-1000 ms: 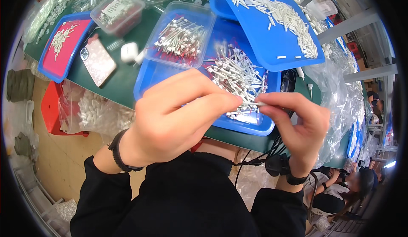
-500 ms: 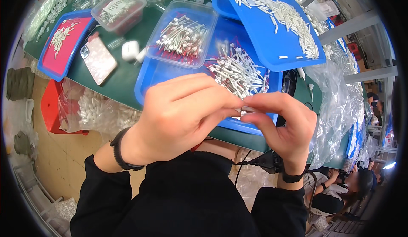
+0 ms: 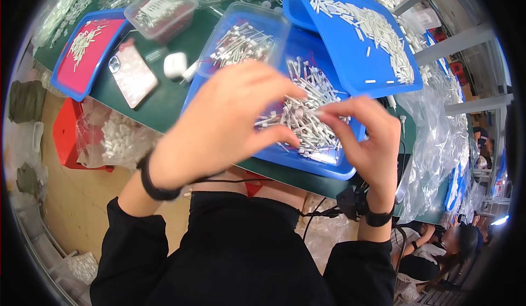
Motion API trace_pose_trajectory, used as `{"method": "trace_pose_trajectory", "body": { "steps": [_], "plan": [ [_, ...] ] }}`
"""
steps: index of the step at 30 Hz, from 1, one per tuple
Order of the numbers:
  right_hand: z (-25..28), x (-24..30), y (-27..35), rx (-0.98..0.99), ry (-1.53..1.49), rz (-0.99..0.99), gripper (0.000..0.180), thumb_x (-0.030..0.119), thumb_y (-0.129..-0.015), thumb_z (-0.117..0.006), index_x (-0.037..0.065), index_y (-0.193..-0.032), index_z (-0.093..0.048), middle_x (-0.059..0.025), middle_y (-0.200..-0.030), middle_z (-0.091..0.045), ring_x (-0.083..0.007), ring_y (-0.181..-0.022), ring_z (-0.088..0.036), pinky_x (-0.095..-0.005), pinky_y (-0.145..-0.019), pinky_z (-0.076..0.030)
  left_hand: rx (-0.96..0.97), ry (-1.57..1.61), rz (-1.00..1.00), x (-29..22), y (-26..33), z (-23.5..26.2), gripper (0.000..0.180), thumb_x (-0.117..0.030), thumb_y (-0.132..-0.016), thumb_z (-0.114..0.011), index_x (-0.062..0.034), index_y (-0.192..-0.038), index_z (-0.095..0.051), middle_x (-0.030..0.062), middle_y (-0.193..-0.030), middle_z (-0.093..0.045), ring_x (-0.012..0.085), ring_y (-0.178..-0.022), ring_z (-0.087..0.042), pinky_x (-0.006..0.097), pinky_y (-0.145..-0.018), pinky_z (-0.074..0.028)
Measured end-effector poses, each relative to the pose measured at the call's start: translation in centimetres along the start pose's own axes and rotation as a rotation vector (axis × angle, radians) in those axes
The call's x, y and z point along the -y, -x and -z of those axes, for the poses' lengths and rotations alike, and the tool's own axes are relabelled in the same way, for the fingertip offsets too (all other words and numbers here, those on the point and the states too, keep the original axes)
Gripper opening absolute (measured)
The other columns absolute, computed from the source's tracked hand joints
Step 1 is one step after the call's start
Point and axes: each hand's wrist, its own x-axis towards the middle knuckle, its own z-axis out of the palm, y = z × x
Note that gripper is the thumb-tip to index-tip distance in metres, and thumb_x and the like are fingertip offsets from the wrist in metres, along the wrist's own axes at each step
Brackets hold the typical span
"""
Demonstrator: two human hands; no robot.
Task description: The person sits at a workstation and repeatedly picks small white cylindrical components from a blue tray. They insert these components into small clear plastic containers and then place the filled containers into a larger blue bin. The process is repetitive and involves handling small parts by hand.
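Both hands hover over the blue tray (image 3: 329,166) of white sticks (image 3: 307,119). The left hand (image 3: 219,128), fingers curled, hides part of the pile; the right hand (image 3: 370,136) pinches one stick. A phone (image 3: 133,74) lies well left.

Bright, even overhead light; soft shadows. Left hand (image 3: 219,125) motion-blurred. Strong fisheye bending, dark vignette at rim. Glare on plastic bags (image 3: 438,136), right.

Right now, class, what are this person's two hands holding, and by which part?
The right hand pinches a small white stick by one end with its fingers. The left hand is blurred; its hold cannot be told.
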Motion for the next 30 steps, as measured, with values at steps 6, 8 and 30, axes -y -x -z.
{"method": "trace_pose_trajectory", "body": {
  "steps": [6,8,30],
  "plan": [
    [0.9,-5.0,-4.0,-0.138,0.377,0.147,0.022,0.019,-0.081,-0.075,0.004,-0.094,-0.068,-0.0127,-0.103,-0.067,-0.0314,-0.092,-0.061,-0.0396,-0.082,-0.048,0.137,-0.472,0.274,8.0,-1.4,1.7,0.023,-0.019,-0.077,-0.075,-0.0036,-0.094,-0.071,0.0127,-0.088,-0.068,0.0304,-0.091,-0.061,0.041,-0.081,-0.048],
    [1.9,-8.6,-5.1,-0.082,0.342,-0.08,0.026,0.024,-0.086,-0.071,0.003,-0.1,-0.067,-0.0163,-0.105,-0.066,-0.0344,-0.096,-0.062,-0.0418,-0.083,-0.048,0.246,-0.569,0.33,9.1,-1.4,1.0,0.018,-0.018,-0.077,-0.074,-0.0048,-0.089,-0.072,0.0113,-0.082,-0.068,0.0295,-0.09,-0.062,0.04,-0.08,-0.046],
    [1.2,-11.7,-6.0,-0.338,0.258,-0.341,0.022,0.012,-0.082,-0.063,0.009,-0.102,-0.07,-0.0087,-0.09,-0.071,-0.0219,-0.077,-0.07,-0.0324,-0.074,-0.053,0.207,-0.888,0.277,11.8,-2.7,-1.3,0.012,-0.014,-0.079,-0.067,-0.0021,-0.08,-0.066,0.015,-0.087,-0.064,0.0326,-0.088,-0.063,0.043,-0.077,-0.053]
  ]
}}
